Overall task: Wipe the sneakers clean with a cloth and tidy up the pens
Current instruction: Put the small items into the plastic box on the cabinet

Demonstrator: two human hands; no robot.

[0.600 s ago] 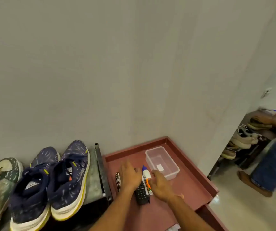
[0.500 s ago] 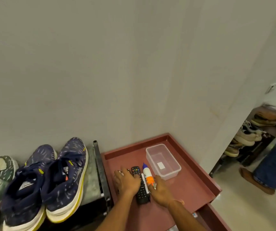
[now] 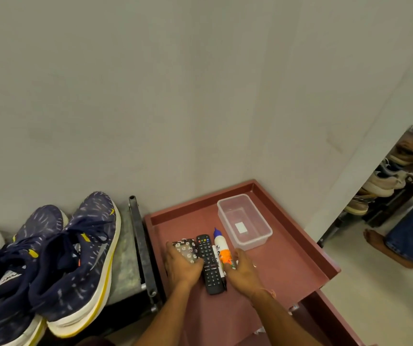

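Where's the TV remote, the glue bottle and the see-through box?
TV remote (image 3: 210,257): head view, on its button face.
glue bottle (image 3: 221,246): head view, on its white body.
see-through box (image 3: 236,216): head view, on its bare bottom.

A home entryway: navy sneakers on a low stand beside a plain wall, and a shoe rack beyond.

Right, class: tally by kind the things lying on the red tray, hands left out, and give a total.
Clear plastic box: 1
Remote control: 1
Glue bottle: 1
Flowered pouch: 1
Pen: 1
Total: 5 in plain view; the left hand and right hand may hide more.
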